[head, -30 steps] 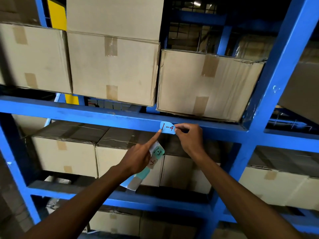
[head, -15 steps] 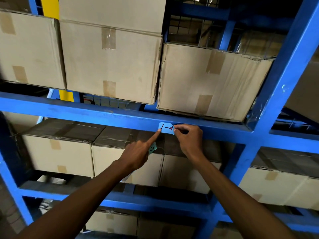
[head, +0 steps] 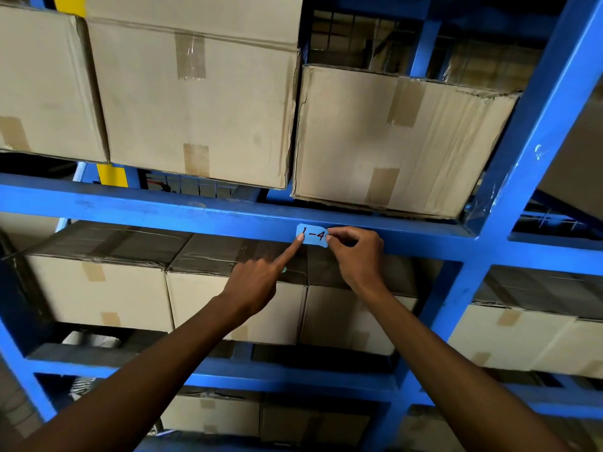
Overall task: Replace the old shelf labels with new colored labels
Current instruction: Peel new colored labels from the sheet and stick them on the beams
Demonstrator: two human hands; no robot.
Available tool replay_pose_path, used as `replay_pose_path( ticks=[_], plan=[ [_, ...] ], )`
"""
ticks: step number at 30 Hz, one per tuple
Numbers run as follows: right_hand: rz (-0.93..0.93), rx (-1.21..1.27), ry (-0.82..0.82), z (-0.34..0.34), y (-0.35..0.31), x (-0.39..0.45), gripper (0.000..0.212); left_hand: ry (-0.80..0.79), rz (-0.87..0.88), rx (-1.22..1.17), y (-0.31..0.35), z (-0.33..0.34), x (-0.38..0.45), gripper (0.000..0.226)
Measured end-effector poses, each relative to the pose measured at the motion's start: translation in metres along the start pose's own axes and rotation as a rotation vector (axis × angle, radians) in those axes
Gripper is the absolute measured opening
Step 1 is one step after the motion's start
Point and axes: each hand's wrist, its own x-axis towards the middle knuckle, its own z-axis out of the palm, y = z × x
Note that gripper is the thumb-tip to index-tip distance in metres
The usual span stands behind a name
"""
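Note:
A light blue label (head: 314, 236) marked "1-4" in red lies flat on the front of the blue shelf beam (head: 156, 207). My left hand (head: 256, 283) points upward, its index fingertip pressed on the label's left end. The other fingers are curled over a strip of spare labels, of which only a teal sliver (head: 284, 270) shows. My right hand (head: 357, 256) pinches the label's right edge with thumb and fingertips against the beam.
Taped cardboard boxes (head: 195, 102) sit on the shelf above the beam, and more boxes (head: 98, 288) fill the shelves below. A blue upright post (head: 522, 158) rises at the right. A wire mesh backing (head: 352, 31) shows behind the boxes.
The label strip in my left hand has slipped almost out of sight behind the hand. My left fingertip has moved onto the label's left end. The view has shifted closer.

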Motion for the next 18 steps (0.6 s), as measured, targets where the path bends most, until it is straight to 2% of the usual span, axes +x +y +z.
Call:
replay_pose_path(
  ticks=[8,18],
  plan=[
    [-0.034,-0.068,0.021,0.0033,0.0014,0.0033,0.020,-0.002,-0.015,0.028,-0.0008,-0.0005,0.0019,0.099],
    [0.040,-0.071,0.007,0.0013,0.0039,0.0099,0.018,0.014,-0.010,0.027,-0.0031,-0.0023,0.0006,0.098]
  ],
)
